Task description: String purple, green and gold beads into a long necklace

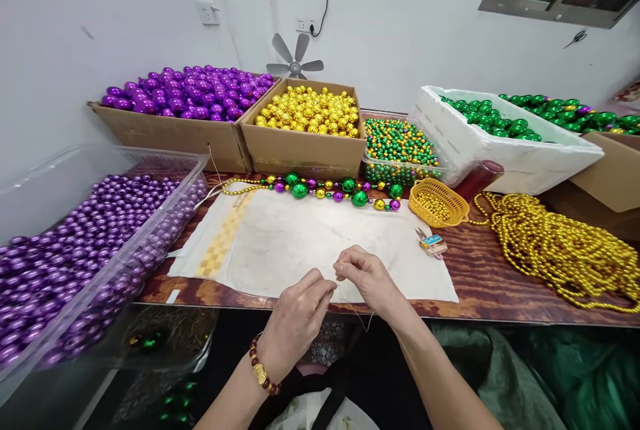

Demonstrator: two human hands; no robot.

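Observation:
Close together over the near edge of a white cloth [295,243], my two hands pinch a thin thread [356,313]. My left hand [303,307], with a bracelet on its wrist, has thumb and forefinger pressed together on the thread. Just to its right, my right hand [367,277] is closed in a pinch on the same thread, which dangles below it in a loose loop. Whether a needle is between the fingertips is too small to tell. Along the cloth's far edge lies a strand of green, gold and purple beads [320,189].
Purple beads fill a clear bin [180,157] at left. Behind stand cardboard boxes of purple [165,137] and gold beads [300,153], a clear tub [400,170] and a white foam box [505,157]. Rightward are a yellow basket [447,213], thread snips [431,242] and gold bead strings [555,243].

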